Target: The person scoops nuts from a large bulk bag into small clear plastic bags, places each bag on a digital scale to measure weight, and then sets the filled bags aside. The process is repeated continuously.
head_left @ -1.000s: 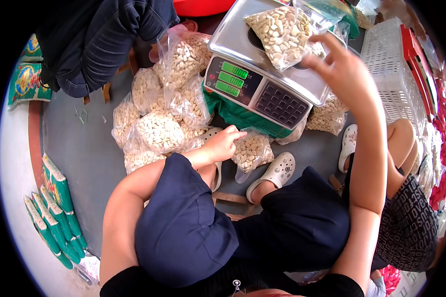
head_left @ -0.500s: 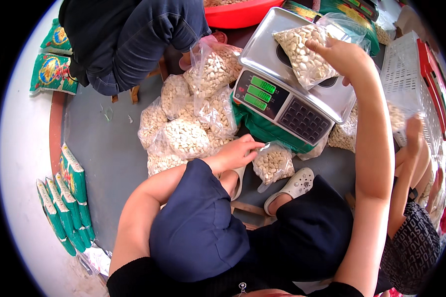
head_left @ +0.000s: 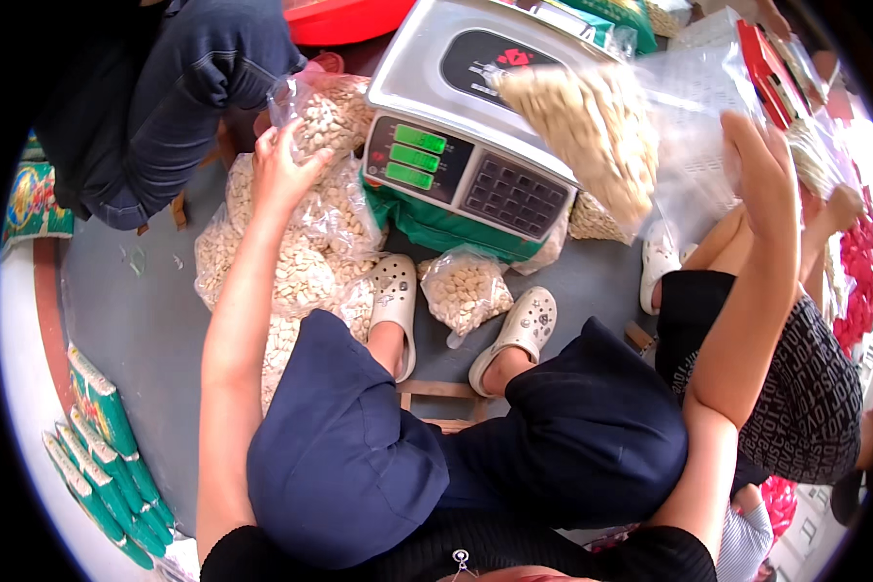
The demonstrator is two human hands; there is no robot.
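Note:
My right hand (head_left: 761,160) is closed on the gathered clear top of a plastic bag of pale, flat seeds (head_left: 597,126). The bag hangs tilted and smeared by motion over the right side of a digital scale (head_left: 417,73), whose steel pan shows bare at the left. My left hand (head_left: 286,170) reaches to the pile of similar seed bags (head_left: 306,276) left of the scale. Its fingers are spread at the upper bag (head_left: 335,116); whether they touch the plastic I cannot tell. A smaller seed bag (head_left: 466,291) lies on the floor between my shoes.
A co-worker's jeans-clad leg (head_left: 209,78) is at upper left, near a red basin (head_left: 344,21). Another person sits at right in patterned shorts (head_left: 795,388), with a white shoe (head_left: 660,254) nearby. Green packets (head_left: 102,407) stand along the left wall. A green bag (head_left: 446,228) lies beneath the scale.
My right hand has lifted the seed bag off the pan and drawn it right. My left hand has gone from beside the small bag to the upper pile. The view has shifted.

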